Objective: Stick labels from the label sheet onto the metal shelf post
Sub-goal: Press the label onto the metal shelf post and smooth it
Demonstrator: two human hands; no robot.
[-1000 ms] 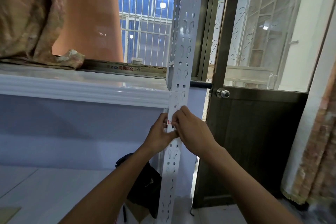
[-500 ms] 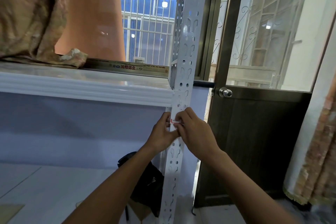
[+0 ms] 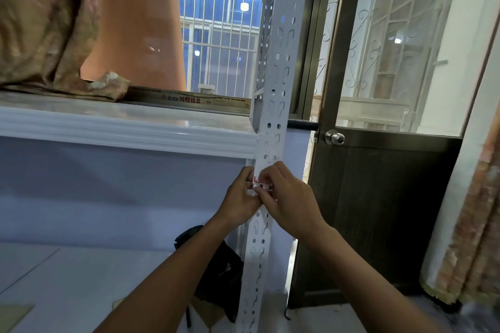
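Note:
A white perforated metal shelf post (image 3: 276, 105) runs top to bottom through the middle of the view. Both my hands meet on it just below the white ledge. A small white label with a red mark (image 3: 259, 180) lies on the post's front between my fingers. My left hand (image 3: 240, 196) pinches its left end at the post's edge. My right hand (image 3: 286, 197) pinches its right part, with fingertips against the post. The label sheet is hidden or out of view.
A white moulded window ledge (image 3: 130, 130) meets the post on the left, with a bundled curtain (image 3: 46, 24) on it. A dark door with a round knob (image 3: 335, 138) stands right of the post. A black bag (image 3: 219, 265) lies on the floor behind my left forearm.
Both hands have stayed on the same spot of the post. The red-marked label shows more between my fingers now, and the view has shifted slightly.

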